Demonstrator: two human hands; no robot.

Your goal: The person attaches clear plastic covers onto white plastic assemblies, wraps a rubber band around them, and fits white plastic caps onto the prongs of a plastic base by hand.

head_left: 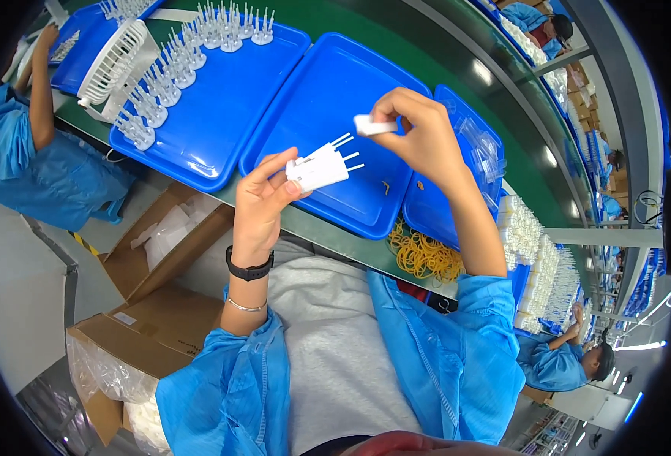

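My left hand [263, 194] is closed on a white plastic housing [322, 171] with several thin white prongs that point up and to the right. It is held tilted above the near part of a blue tray [328, 83]. Between the thumb and fingers of my right hand [419, 125] is a small white plastic piece [373, 125]. That piece hangs just above and right of the prongs, apart from them. Its far end is partly covered by my fingers, so its exact kind is unclear.
Left of the middle tray, another blue tray [229, 114] carries rows of clear pronged parts [172, 72] beside a white slotted rack [115, 68]. At right lie clear plastic pieces [478, 152], yellow rubber bands [423, 254] and stacked white parts [525, 235]. Co-workers sit nearby; cardboard boxes [153, 327] stand lower left.
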